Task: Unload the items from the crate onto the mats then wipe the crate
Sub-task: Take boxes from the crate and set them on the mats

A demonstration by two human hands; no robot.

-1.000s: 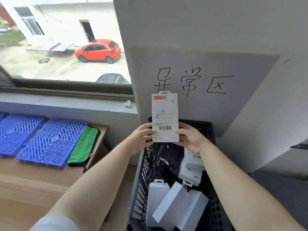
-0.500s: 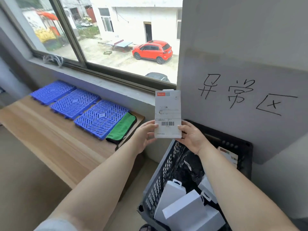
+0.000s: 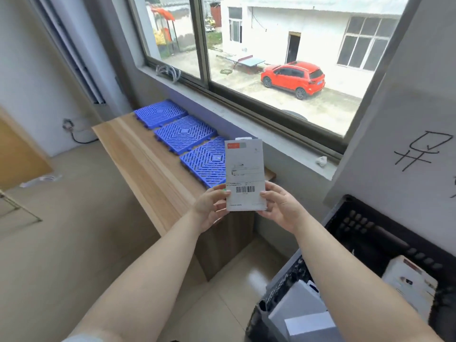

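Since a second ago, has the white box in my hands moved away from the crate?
Yes. The white box has moved left, off the black crate and over the wooden table's near end by the blue mats.

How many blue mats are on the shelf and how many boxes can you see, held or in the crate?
Blue mats on the wooden shelf: 3
Box held by left hand and right hand: 1
Boxes visible in the black crate: at least 3; more may be hidden
Total: 7
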